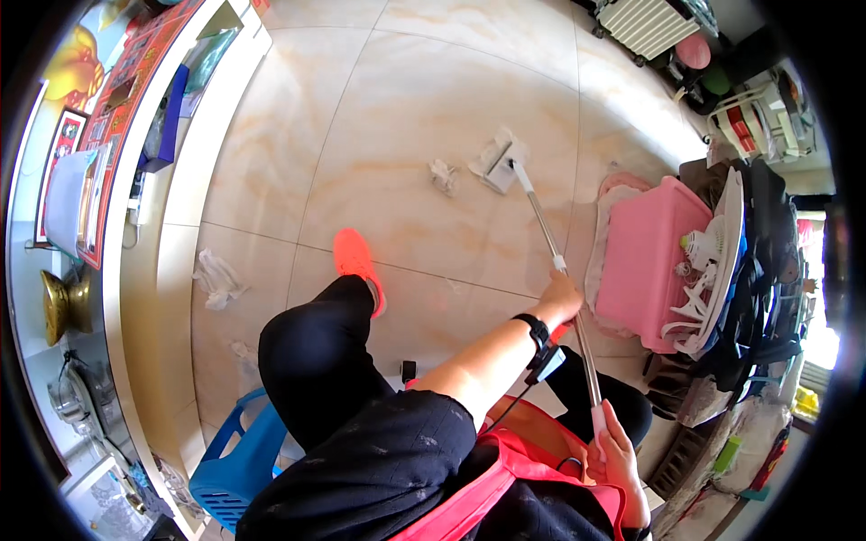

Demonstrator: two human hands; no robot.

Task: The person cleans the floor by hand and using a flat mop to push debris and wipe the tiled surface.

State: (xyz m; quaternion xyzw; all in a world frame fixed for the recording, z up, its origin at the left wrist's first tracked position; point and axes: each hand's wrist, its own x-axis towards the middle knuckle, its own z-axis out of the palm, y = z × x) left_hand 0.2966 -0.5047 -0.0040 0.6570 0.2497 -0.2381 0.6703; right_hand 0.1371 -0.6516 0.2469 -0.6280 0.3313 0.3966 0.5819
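A flat mop with a steel pole [543, 222] reaches across my front, its white flat head [504, 169] down on the tiled floor. White crumpled sheet material [492, 150] shows around the head's far edge. My left hand [561, 297] is wrapped around the pole just below a white collar. Lower down, my right hand [614, 446] holds the pale grip at the pole's near end. A crumpled white wipe or tissue [443, 177] lies to the left of the mop head, apart from it.
Two more crumpled white pieces [218, 278] lie near the long cabinet [179, 196] on the left. A blue plastic stool [237, 466] stands by my left leg. To the right are a pink plastic tub [649, 264] and piled belongings; a ribbed suitcase [646, 27] stands farther off.
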